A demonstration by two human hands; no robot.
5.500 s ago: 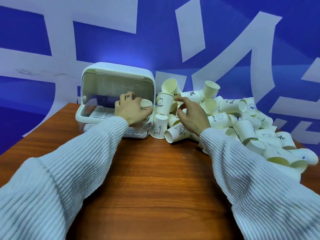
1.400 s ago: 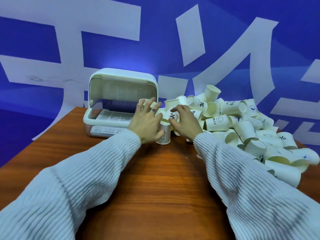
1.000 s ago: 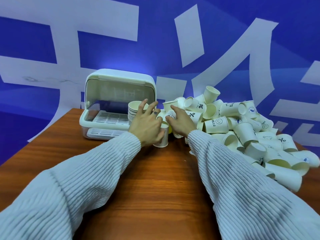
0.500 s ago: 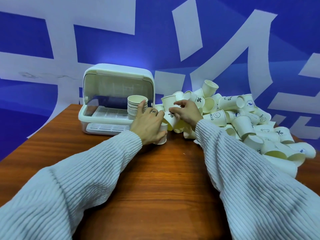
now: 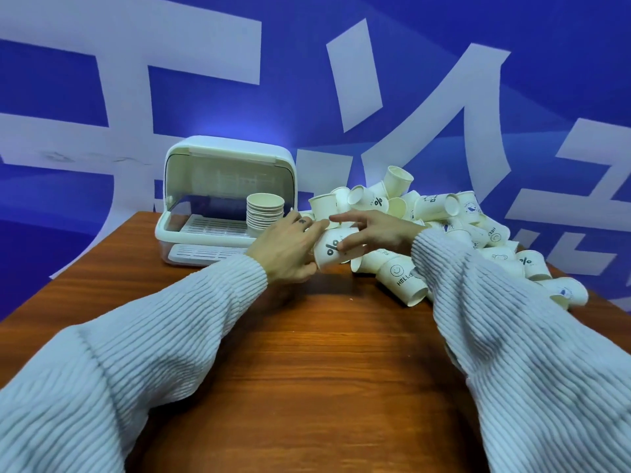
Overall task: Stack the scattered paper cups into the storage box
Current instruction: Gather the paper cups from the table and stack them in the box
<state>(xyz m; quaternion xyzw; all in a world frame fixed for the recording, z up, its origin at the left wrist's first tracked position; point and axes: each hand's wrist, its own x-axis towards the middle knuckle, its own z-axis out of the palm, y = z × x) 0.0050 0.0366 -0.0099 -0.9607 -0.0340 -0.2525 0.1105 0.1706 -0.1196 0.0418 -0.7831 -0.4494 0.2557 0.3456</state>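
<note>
**A paper cup held between two hands beside the storage box**

A single cup [image 5: 333,249], printed with a percent sign, is shown tilted, with its closed base turned toward the near left. It is gripped from the left by the left hand [image 5: 290,249], whose fingers and thumb are curled round its base end, while the right hand [image 5: 374,233] is laid over its upper side with the fingers extended and only lightly bent, the thumb under the wall. The two-handed hold is judged to serve for turning the cup upright before it is nested.

The storage box [image 5: 191,233] is placed at the far left of the worktop [image 5: 324,353], with its domed lid raised so that the slotted tray inside is exposed. A nested stack of cups [image 5: 265,213] is stood upright in the right part of that tray, just left of the hands; it is presumably kept on that side so that each new cup has the shortest way to travel.

The loose pile of cups [image 5: 461,233] is heaped to the right of the box, most lying on their sides and some with rims upward. The greater part of the task is judged to be outstanding.

The worktop is of reddish-brown wood grain. Behind it a blue backdrop [image 5: 444,46] with large pale lettering is seen. Both arms are covered by ribbed pale sleeves [image 5: 136,353].
</note>
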